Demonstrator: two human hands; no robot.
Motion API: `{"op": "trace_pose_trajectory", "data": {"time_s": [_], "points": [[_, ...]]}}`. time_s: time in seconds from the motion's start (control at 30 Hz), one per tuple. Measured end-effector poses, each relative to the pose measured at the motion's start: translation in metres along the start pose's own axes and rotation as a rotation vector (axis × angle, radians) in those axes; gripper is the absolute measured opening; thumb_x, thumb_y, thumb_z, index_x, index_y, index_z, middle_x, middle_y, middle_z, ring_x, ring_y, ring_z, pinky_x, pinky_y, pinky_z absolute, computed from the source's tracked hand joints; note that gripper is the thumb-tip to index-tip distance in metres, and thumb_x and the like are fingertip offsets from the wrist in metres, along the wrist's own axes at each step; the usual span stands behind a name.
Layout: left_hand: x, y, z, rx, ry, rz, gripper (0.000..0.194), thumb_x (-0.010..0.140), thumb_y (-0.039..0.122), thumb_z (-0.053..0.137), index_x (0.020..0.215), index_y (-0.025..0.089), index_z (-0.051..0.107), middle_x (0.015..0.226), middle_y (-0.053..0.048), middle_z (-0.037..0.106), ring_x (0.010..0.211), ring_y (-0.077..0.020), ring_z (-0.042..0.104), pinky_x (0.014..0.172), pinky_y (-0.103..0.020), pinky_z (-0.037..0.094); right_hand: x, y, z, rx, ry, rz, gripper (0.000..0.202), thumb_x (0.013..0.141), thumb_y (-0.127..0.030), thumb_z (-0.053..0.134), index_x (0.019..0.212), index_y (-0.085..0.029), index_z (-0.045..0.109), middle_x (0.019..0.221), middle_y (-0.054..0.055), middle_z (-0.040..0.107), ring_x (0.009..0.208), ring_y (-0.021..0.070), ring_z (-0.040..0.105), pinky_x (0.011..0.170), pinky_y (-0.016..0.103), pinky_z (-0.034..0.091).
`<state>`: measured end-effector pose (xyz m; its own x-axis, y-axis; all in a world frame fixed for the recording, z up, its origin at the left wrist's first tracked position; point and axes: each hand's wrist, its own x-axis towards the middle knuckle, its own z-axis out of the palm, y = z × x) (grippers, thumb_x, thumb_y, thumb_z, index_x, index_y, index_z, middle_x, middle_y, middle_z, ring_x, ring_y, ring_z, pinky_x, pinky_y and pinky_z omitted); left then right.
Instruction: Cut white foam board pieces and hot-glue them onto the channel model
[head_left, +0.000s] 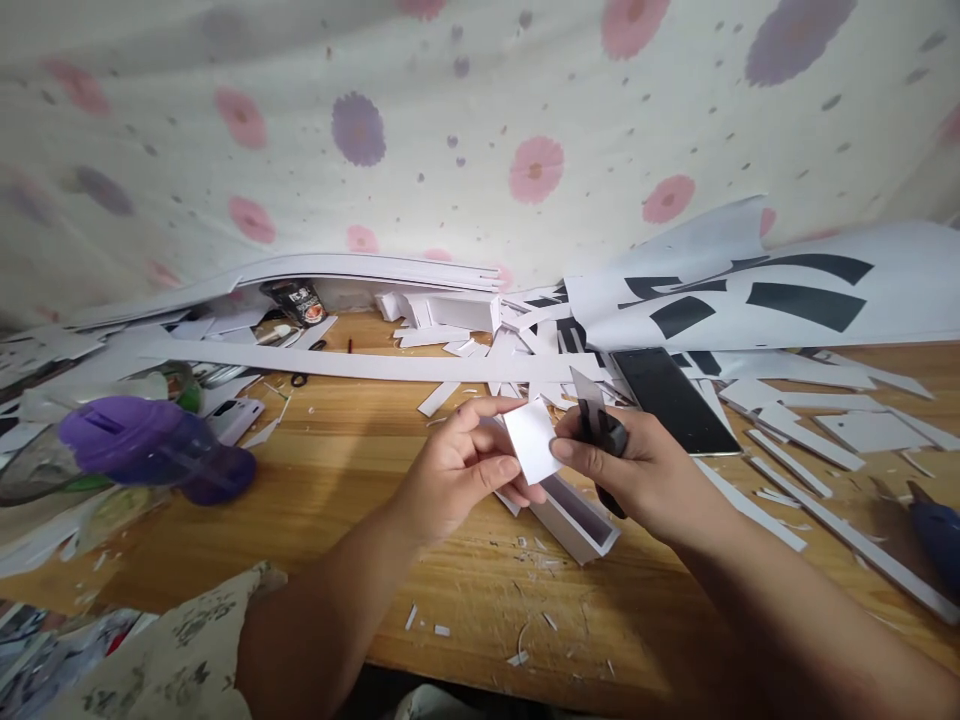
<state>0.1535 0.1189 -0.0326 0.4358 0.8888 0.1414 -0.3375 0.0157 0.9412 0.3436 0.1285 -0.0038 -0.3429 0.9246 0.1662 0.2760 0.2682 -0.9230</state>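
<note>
- The small square card (pixel 535 442) is showing plain, bright white.
- The knife (pixel 598 425) is showing a black handle (pixel 611 502) and a grey blade (pixel 587 392).
- The long box (pixel 567 534) is looking white outside and greyer inside.
- The long strip (pixel 360 363) is looking white all over.
- The table (pixel 330 440) is showing yellow-brown wood with streaky lines.
- The cloth (pixel 450 190) is showing pink and purple flowers (pixel 536 170) and little grey dots (pixel 526 19) on white.
- The bottle (pixel 169 450) is looking purple on top and bluer lower down.
- The big sheet (pixel 907 280) is showing black shapes (pixel 806 305) on white.
- The sleeve (pixel 180 645) is showing dark flowers on cream.
- The tablet (pixel 675 400) is shining black.
</note>
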Motion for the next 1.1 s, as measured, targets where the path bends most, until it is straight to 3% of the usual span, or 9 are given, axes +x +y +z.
{"op": "trace_pose_trajectory", "data": {"time_s": [0.23, 0.4, 0.53, 0.63, 0.73, 0.97, 1.1], "points": [[0.003, -0.007, 0.003, 0.074, -0.040, 0.181, 0.043, 0.083, 0.029, 0.065, 0.125, 0.030, 0.051, 0.096, -0.003, 0.059, 0.076, -0.0120, 0.060, 0.067, -0.025, 0.053, -0.002, -0.002, 0.000, 0.120, -0.114, -0.015, 0.025, 0.081, -0.040, 0.059, 0.068, -0.018, 0.054, 0.056, -0.004, 0.047, 0.050, 0.0093, 0.042, 0.046, 0.023, 0.035], [0.003, -0.007, 0.007, 0.103, 0.112, 0.284, 0.021, 0.075, 0.029, 0.073, 0.089, 0.021, 0.060, 0.090, -0.001, 0.060, 0.077, -0.0114, 0.058, 0.068, -0.023, 0.050, -0.007, -0.005, 0.007, 0.017, -0.152, -0.051, 0.024, 0.083, -0.039, 0.054, 0.072, -0.018, 0.057, 0.065, -0.001, 0.055, 0.060, 0.0126, 0.049, 0.055, 0.025, 0.042], [0.002, -0.005, 0.006, 0.044, 0.145, 0.191, 0.021, 0.080, 0.033, 0.067, 0.083, 0.017, 0.054, 0.077, -0.001, 0.065, 0.059, -0.0104, 0.061, 0.055, -0.022, 0.051, -0.007, -0.005, 0.005, -0.017, -0.031, -0.081, 0.020, 0.083, -0.036, 0.054, 0.076, -0.018, 0.058, 0.065, 0.000, 0.056, 0.061, 0.0132, 0.050, 0.056, 0.026, 0.042], [0.001, -0.005, 0.006, 0.057, 0.226, 0.159, 0.024, 0.080, 0.031, 0.067, 0.078, 0.016, 0.049, 0.071, 0.000, 0.067, 0.057, -0.0123, 0.066, 0.054, -0.022, 0.053, -0.004, -0.004, 0.000, 0.039, 0.093, -0.050, 0.022, 0.081, -0.040, 0.058, 0.078, -0.018, 0.061, 0.063, -0.001, 0.055, 0.058, 0.0133, 0.051, 0.053, 0.026, 0.042], [-0.001, -0.006, 0.007, 0.071, 0.254, 0.142, 0.025, 0.081, 0.029, 0.067, 0.078, 0.015, 0.047, 0.075, -0.002, 0.069, 0.058, -0.0129, 0.068, 0.054, -0.022, 0.055, -0.003, -0.002, 0.000, 0.021, 0.099, -0.066, 0.023, 0.078, -0.040, 0.061, 0.080, -0.018, 0.063, 0.066, 0.000, 0.058, 0.059, 0.0132, 0.052, 0.054, 0.026, 0.042], [-0.003, -0.001, 0.007, -0.122, -0.026, 0.062, 0.028, 0.078, 0.032, 0.070, 0.077, 0.013, 0.050, 0.104, -0.010, 0.068, 0.082, -0.0197, 0.071, 0.066, -0.025, 0.056, -0.001, 0.004, 0.002, 0.063, 0.109, -0.044, 0.020, 0.077, -0.038, 0.062, 0.078, -0.018, 0.061, 0.064, -0.001, 0.056, 0.056, 0.0112, 0.048, 0.052, 0.025, 0.041], [-0.003, -0.001, 0.004, -0.147, -0.081, 0.047, 0.024, 0.078, 0.028, 0.071, 0.077, 0.012, 0.053, 0.114, -0.011, 0.064, 0.087, -0.0177, 0.070, 0.073, -0.025, 0.055, -0.001, 0.004, -0.001, 0.085, 0.121, -0.041, 0.021, 0.075, -0.038, 0.065, 0.079, -0.018, 0.062, 0.065, -0.001, 0.058, 0.057, 0.0117, 0.050, 0.054, 0.026, 0.042]]}}
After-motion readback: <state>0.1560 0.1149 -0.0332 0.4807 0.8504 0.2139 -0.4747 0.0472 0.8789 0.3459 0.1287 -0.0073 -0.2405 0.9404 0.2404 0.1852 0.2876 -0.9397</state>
